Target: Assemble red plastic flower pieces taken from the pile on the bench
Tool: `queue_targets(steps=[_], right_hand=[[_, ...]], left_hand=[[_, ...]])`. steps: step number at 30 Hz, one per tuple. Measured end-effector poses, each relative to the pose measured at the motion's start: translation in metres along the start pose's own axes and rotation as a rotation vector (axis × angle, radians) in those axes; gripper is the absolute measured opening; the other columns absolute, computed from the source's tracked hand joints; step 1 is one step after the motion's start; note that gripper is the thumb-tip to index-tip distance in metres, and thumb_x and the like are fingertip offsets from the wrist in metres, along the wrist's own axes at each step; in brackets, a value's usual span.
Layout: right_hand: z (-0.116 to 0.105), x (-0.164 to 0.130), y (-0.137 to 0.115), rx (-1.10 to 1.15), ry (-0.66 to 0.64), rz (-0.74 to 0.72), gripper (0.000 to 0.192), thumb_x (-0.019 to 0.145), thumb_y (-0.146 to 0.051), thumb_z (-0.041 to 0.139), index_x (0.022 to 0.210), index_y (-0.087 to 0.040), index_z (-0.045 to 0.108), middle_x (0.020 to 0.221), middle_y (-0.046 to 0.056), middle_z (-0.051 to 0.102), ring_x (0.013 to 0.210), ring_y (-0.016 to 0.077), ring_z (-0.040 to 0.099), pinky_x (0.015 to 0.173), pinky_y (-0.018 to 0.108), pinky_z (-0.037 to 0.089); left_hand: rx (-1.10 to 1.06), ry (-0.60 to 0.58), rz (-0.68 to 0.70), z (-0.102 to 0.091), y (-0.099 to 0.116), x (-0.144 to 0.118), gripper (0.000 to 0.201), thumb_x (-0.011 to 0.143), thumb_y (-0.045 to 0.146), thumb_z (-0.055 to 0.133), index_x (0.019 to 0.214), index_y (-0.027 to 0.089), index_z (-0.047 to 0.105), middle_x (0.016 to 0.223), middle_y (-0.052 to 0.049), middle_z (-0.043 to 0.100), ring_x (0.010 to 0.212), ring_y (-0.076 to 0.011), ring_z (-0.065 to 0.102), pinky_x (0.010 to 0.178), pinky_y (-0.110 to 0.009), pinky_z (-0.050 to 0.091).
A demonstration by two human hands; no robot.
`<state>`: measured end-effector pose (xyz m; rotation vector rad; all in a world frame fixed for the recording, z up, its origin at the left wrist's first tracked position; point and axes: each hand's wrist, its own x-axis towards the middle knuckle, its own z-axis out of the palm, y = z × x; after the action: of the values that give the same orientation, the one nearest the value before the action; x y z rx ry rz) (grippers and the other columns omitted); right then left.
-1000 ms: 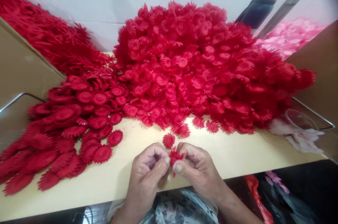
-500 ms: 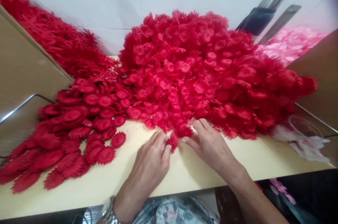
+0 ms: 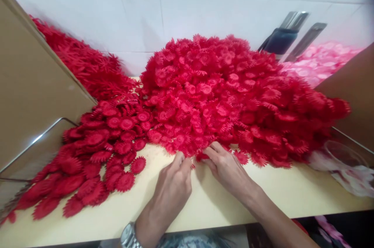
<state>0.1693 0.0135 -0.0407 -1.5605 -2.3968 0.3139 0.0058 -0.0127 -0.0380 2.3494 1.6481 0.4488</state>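
Observation:
A big heap of red artificial-flower petal discs [image 3: 204,92], round with fringed edges, lies on the pale tabletop [image 3: 216,201] before me. At its front edge, my left hand [image 3: 173,181] is closed in a pinch; a bit of red shows at its fingertips, but most of what it holds is hidden. Just to the right, my right hand [image 3: 229,168] is closed with thumb and fingers on a red petal disc [image 3: 201,156] at the edge of the heap. Only a small gap separates the two hands.
A looser group of darker red petal discs [image 3: 122,148] spreads to the left. Behind the left cardboard panel [image 3: 37,68] are red star-shaped pieces [image 3: 78,61]. Pink petals [image 3: 324,61] and metal strips [image 3: 306,41] are at the back right. A clear plastic cup [image 3: 344,156] lies at the right.
The view has tilted up and shifted left. The red disc seen between my hands is now mostly covered by my left fingers. My right fingers have closed on a disc.

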Motion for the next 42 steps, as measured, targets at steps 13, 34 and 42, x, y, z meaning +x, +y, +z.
queue_targets(steps=[13, 34, 42], right_hand=[[0.004, 0.025, -0.016, -0.149, 0.036, -0.141, 0.019, 0.076, -0.002, 0.043, 0.076, -0.018, 0.055, 0.075, 0.003, 0.053, 0.051, 0.0120, 0.049, 0.044, 0.024, 0.029], [-0.083, 0.097, 0.031, -0.365, 0.391, -0.038, 0.019, 0.086, -0.021, 0.047, 0.101, -0.017, 0.058, 0.094, 0.008, 0.055, 0.083, 0.0192, 0.054, 0.071, 0.029, 0.041], [-0.086, 0.081, 0.044, -0.457, 0.336, -0.034, 0.030, 0.082, -0.024, 0.054, 0.112, -0.020, 0.057, 0.114, 0.012, 0.055, 0.099, 0.0274, 0.047, 0.080, 0.038, 0.035]], left_hand=[[0.170, -0.031, -0.030, 0.003, -0.020, 0.025, 0.035, 0.074, 0.000, 0.037, 0.094, 0.019, 0.058, 0.099, -0.009, 0.058, 0.070, -0.0175, 0.062, 0.065, -0.029, 0.048], [0.130, 0.387, 0.203, -0.056, 0.005, 0.130, 0.027, 0.081, 0.018, 0.048, 0.106, 0.018, 0.057, 0.098, -0.009, 0.058, 0.096, -0.0236, 0.049, 0.087, -0.038, 0.038], [0.193, 0.394, 0.265, -0.049, -0.002, 0.131, 0.039, 0.079, 0.019, 0.050, 0.118, 0.018, 0.052, 0.124, -0.013, 0.050, 0.107, -0.0281, 0.044, 0.087, -0.044, 0.033]])
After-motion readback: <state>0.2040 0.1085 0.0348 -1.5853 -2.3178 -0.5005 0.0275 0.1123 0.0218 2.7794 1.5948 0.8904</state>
